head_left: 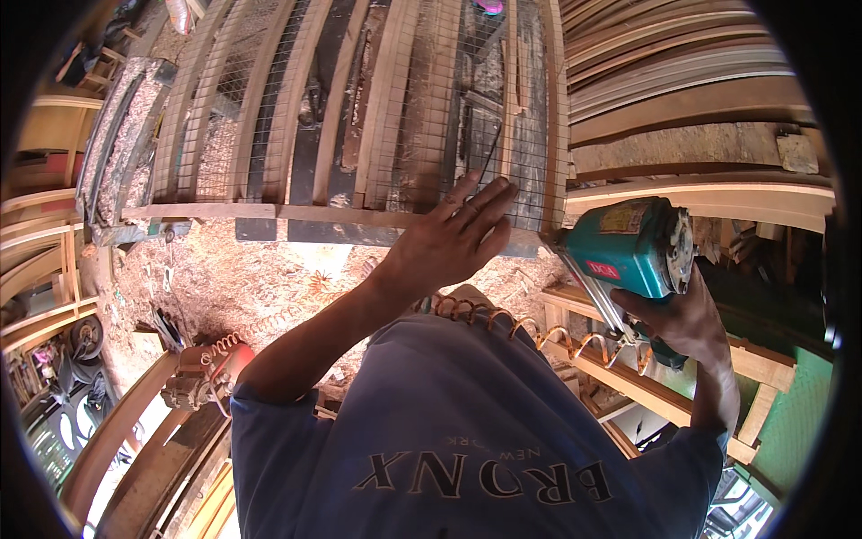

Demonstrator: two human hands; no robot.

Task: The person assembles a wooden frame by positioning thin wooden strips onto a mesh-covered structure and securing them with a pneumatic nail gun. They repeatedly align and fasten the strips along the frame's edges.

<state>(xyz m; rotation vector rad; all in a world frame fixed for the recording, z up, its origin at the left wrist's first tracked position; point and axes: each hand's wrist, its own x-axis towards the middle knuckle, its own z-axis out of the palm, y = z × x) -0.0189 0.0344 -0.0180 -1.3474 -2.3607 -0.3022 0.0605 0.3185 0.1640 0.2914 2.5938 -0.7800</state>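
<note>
While we looked down through the head camera, we saw a wooden frame of pale, rough slats covered with thin square wire mesh, its lower rail running across. Sawdust and shavings littered the floor beneath, and stacked planks curved along the right. Our left hand lay flat against the mesh at the frame's lower right corner, fingers spread apart and holding nothing. Our right hand was clamped around the grip of a teal nail gun, boxy and scuffed, its nose just beside the frame's right edge, near the left fingertips. A coiled orange hose trailed from it across our blue shirt.
</note>
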